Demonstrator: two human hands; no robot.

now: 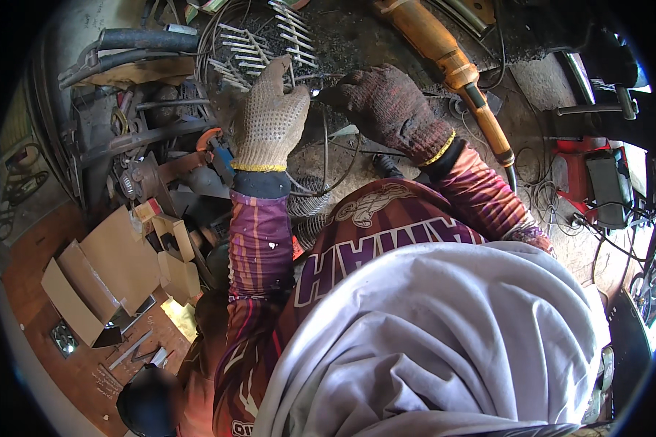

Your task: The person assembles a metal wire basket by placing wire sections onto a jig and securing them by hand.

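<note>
My left hand point(268, 120), in a pale dotted work glove with a yellow cuff, has its fingers partly curled at a thin dark metal wire point(326, 138). My right hand point(395, 109), in a dark brown knit glove, is closed close beside it, around something its fingers hide. A small shiny spot shows between the two hands, too small to name. From there the wire bends down toward my body in a loop. Just beyond my left hand lie comb-like metal pieces point(248, 49) with several short pale rods across a bar.
An orange power tool point(439, 45) lies right of my right hand, its cord trailing down. Left are clamps and metal tools point(142, 138), with open cardboard boxes point(109, 266) below. A red and grey machine point(605, 182) stands right. A person in a dark cap point(147, 400) is at lower left.
</note>
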